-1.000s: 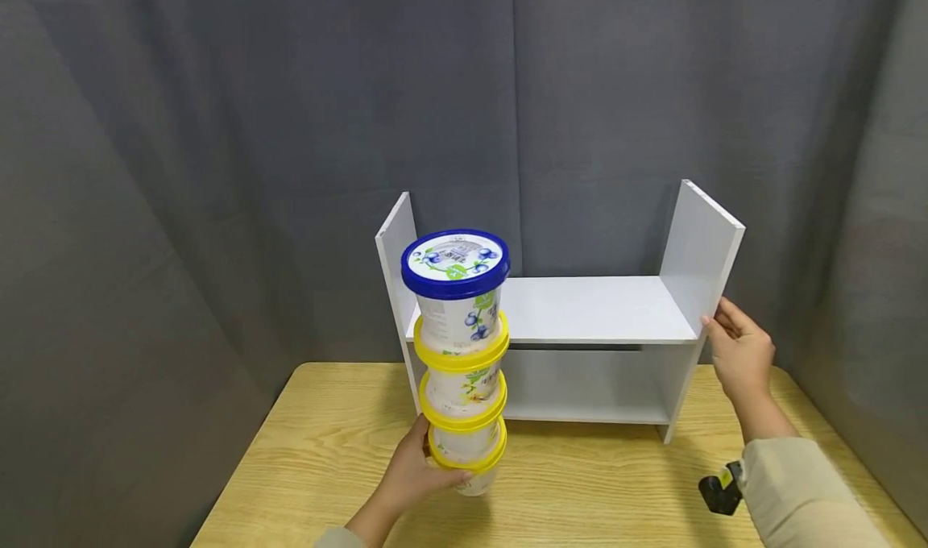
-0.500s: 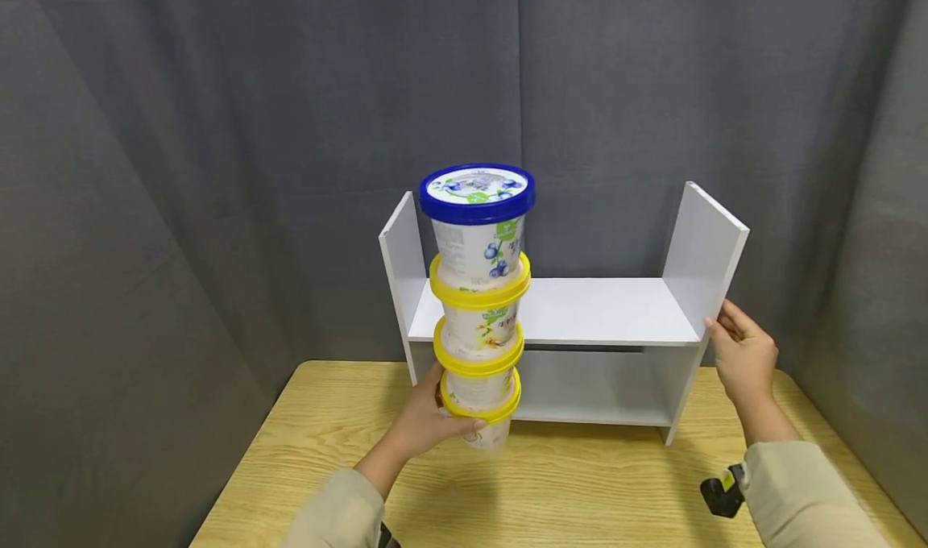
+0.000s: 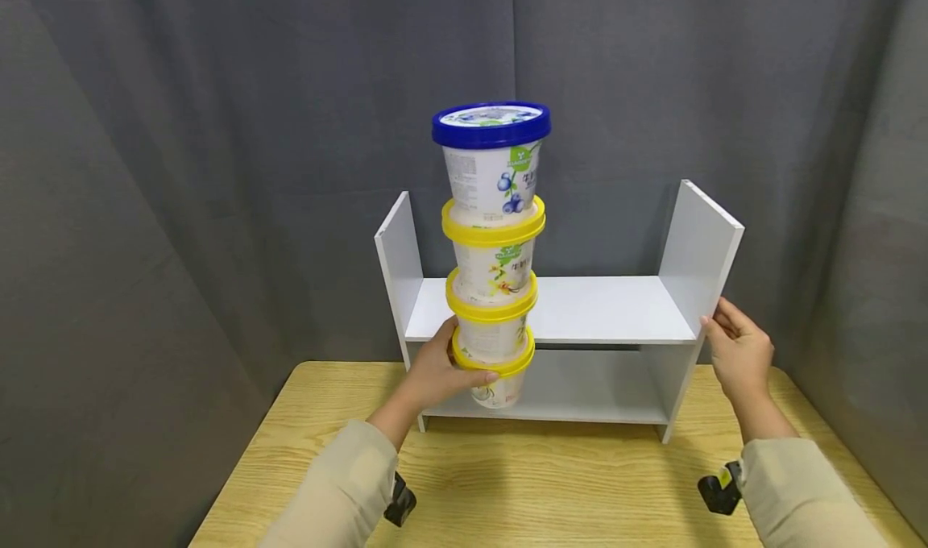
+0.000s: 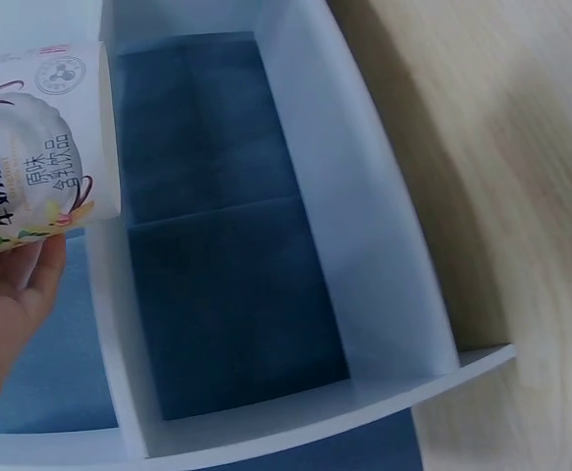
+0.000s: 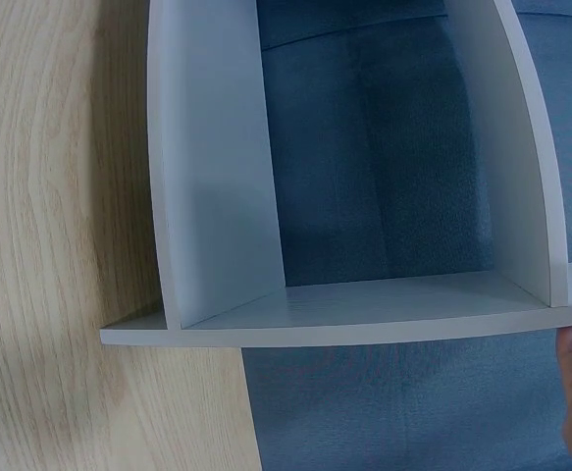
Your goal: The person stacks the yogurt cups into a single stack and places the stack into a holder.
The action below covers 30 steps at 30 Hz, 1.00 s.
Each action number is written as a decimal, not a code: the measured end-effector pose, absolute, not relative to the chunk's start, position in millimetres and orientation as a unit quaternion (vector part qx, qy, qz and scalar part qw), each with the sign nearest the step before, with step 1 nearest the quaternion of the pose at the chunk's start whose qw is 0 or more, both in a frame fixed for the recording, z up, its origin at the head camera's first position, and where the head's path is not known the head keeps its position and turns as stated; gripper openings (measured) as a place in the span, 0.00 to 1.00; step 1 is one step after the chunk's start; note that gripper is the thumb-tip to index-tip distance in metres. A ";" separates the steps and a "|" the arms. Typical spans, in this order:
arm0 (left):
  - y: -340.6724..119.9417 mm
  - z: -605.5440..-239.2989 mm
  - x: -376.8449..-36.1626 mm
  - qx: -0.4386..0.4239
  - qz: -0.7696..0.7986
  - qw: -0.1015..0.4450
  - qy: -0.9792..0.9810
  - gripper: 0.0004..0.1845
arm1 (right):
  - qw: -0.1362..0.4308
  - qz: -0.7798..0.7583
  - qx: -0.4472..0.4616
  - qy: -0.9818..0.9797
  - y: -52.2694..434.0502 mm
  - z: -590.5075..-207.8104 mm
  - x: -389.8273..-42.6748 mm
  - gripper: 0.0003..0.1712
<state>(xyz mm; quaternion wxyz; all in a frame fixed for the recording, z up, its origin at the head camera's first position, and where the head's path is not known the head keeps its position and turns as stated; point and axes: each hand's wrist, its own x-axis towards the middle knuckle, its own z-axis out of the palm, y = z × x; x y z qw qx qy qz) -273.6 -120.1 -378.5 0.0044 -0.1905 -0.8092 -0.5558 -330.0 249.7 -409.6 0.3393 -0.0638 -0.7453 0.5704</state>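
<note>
A stack of lidded white ice-cream-style tubs hangs in front of the white shelf [image 3: 602, 310] in the head view. The top tub [image 3: 493, 181] has a blue lid and blueberry print; the several below have yellow lids. My left hand [image 3: 442, 375] grips the bottom tub [image 3: 496, 388] low on the stack, thumb across its front. In the left wrist view that tub [image 4: 30, 147] shows its printed side, above the fingers. My right hand [image 3: 743, 359] holds the front edge of the right side panel [image 3: 699, 250], thumb at the edge, fingers along its outer face.
The shelf has two boards between upright side panels and stands on a wooden table [image 3: 580, 491]. Grey curtains [image 3: 616, 89] hang behind and at both sides. A black wrist device [image 3: 400, 500] sits under the left sleeve, another [image 3: 720, 490] beside the right.
My left hand has raised the stack of tubs from low in front of the shelf, up and slightly right, over the upper board's height. My right hand keeps its place on the panel.
</note>
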 end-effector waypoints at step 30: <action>-95.2 -342.0 -325.8 -0.159 -0.538 0.041 -0.827 0.45 | 0.332 0.565 -0.075 -0.751 250.5 -410.6 -327.8 0.22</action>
